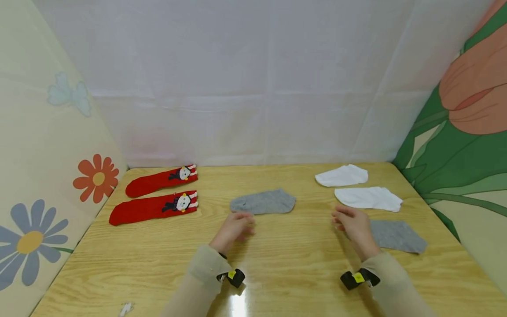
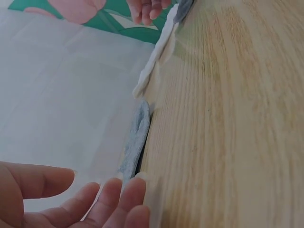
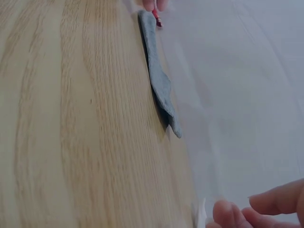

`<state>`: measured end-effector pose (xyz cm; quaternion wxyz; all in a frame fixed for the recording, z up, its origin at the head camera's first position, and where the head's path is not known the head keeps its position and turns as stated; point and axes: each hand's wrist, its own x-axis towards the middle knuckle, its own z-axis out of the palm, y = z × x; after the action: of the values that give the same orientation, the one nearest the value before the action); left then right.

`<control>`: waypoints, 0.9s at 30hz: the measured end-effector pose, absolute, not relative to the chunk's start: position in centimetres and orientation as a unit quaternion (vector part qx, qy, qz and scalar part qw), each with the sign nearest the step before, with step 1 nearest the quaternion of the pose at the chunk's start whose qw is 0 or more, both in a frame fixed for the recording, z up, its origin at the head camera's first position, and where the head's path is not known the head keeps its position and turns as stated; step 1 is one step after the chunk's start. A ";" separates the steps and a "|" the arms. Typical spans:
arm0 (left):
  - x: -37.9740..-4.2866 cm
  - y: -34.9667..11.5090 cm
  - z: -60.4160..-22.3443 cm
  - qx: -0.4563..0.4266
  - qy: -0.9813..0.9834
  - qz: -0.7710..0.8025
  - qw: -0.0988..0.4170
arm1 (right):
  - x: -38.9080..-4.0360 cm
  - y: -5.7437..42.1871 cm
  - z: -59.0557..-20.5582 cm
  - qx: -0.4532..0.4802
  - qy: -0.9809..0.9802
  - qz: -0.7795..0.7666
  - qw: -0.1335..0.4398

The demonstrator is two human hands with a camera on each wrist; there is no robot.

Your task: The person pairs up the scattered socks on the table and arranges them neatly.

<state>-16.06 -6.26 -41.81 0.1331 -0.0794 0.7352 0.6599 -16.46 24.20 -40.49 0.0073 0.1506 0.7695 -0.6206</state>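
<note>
My left hand (image 1: 236, 229) hovers just in front of a grey sock (image 1: 263, 202) lying flat in the middle of the wooden table. Its fingers are relaxed with nothing between them, as the left wrist view also shows. Over on the right, my right hand (image 1: 354, 226) is in the air, fingers loosely bent and holding nothing. It overlaps the toe end of a second grey sock (image 1: 398, 236). Just behind that hand lies a white sock (image 1: 369, 197), with another white sock (image 1: 342, 175) farther back.
Two red socks (image 1: 154, 208) with a cartoon figure lie one behind the other at the left. A small white scrap (image 1: 126, 309) is near the front left edge. White cloth (image 1: 253, 88) hangs behind the table (image 1: 289, 264), and patterned panels stand on both sides.
</note>
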 end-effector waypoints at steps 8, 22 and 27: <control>-16.0 -6.0 -41.9 -0.068 0.729 0.663 0.155 | -15.7 24.9 -40.6 0.158 0.796 -0.585 0.004; -15.8 -5.1 -41.7 -0.054 0.733 0.658 0.168 | -15.3 26.6 -40.6 0.169 0.801 -0.573 0.013; -15.7 -4.7 -41.5 -0.049 0.733 0.656 0.171 | -15.0 27.2 -40.5 0.165 0.800 -0.576 0.019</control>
<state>-15.69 -4.75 -41.50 0.1714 -0.0493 0.7335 0.6559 -15.04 27.17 -40.53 0.0194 0.1645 0.8004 -0.5761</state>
